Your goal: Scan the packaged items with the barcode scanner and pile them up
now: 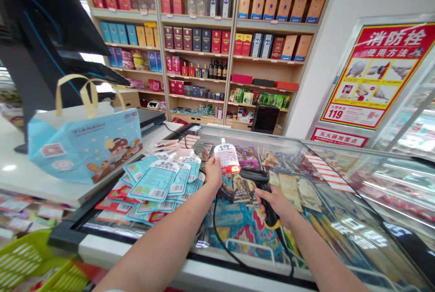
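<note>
Between the fingers of my left hand [214,173] is a white and red spouted drink pouch [227,158], held upright above the glass top of a chest freezer. My right hand [276,203] is wrapped round the handle of a black and yellow barcode scanner [270,206]. The scanner's head points left at the pouch, close to its lower edge. From the scanner a black cable [217,226] loops down over the glass. Left of my left hand lies a heap of blue and red spouted pouches [154,181].
A blue shopping bag [84,142] stands on the white counter [73,191] at left, beside a dark monitor [50,16]. Under the freezer glass are packaged ice creams [238,222]. A green basket [30,260] sits lower left. Shelves of boxed bottles [197,40] line the back wall.
</note>
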`<state>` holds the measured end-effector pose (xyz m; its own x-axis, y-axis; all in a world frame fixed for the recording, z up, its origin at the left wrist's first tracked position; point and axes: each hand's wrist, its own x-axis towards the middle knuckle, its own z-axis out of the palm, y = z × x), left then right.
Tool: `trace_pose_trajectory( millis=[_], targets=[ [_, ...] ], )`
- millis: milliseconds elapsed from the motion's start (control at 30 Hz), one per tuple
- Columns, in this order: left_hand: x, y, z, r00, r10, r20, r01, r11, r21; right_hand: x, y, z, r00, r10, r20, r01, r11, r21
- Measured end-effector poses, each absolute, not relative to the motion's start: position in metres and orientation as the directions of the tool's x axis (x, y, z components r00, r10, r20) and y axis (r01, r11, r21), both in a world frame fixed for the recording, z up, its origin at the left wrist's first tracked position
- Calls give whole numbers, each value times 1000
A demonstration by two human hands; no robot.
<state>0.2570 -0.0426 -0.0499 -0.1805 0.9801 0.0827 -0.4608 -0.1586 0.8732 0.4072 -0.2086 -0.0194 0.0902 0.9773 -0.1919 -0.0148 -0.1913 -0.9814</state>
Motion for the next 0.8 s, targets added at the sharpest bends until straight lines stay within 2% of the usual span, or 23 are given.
trace_pose_trajectory(
  millis=[533, 633, 800],
  targets=[
    [256, -35, -50, -225, 973, 58, -435, -153, 887, 408, -203, -14, 97, 981, -168, -9, -168, -986],
    [270, -37, -44, -156, 988, 1, -475, -76, 877, 415, -202, -6, 134, 982, -135, -94, -123, -988],
    [333, -57, -31, 88, 987, -136, -489, 162, 857, 440, -214, 2, 239, 967, -83, -150, -48, -988]
  ],
)
